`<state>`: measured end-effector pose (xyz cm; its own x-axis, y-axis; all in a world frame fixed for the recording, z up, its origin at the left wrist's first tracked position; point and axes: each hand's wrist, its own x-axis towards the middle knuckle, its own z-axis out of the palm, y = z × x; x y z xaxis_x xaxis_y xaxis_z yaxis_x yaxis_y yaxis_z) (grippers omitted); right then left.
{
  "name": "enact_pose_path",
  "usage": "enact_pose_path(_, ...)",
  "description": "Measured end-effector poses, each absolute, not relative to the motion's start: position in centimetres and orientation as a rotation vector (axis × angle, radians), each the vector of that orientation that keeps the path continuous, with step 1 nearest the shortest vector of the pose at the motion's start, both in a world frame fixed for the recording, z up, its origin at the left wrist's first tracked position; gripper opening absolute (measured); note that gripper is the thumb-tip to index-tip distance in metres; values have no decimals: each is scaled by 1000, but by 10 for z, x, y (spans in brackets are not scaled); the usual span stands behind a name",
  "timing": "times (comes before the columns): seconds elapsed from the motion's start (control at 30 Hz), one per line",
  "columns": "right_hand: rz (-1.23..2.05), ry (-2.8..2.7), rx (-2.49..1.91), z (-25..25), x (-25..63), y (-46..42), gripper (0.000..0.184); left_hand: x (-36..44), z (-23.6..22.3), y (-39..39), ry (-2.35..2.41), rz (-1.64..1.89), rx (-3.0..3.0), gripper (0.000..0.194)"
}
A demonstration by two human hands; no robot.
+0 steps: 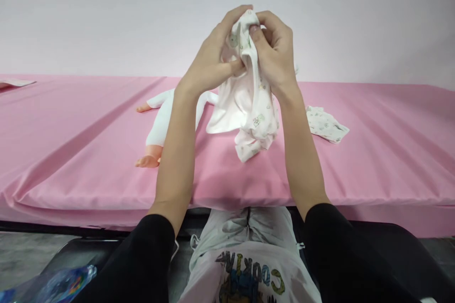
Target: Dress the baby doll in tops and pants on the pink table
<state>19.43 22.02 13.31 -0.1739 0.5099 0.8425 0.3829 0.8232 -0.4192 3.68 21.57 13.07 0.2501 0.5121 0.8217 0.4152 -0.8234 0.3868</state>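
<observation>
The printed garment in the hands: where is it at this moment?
In the head view, the printed garment is near the centre, raised between the left hand and the right hand; the doll lies mostly to its left.

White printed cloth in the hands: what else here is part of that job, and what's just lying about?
Part of the job:
white printed cloth, held up
left hand and right hand, both on it
doll, probably, lying close by

Just lying about, it seems:
small printed cloth on the right
clear plastic thing, bottom left
</observation>
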Motion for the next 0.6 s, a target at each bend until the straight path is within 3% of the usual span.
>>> enact_pose_path(0.23, 20, -1740, -447, 134, 190, 212, 14, 41, 140, 208, 662, 1593, 2264, 10)
enact_pose_path(0.4, -12, -1812, -536, 133, 188, 210, 17, 38, 142, 202, 624, 1554, 2272, 18)
enact_pose_path(0.6, 397, -1844, -443, 130, 190, 210, 13, 30, 143, 194, 623, 1494, 2267, 12)
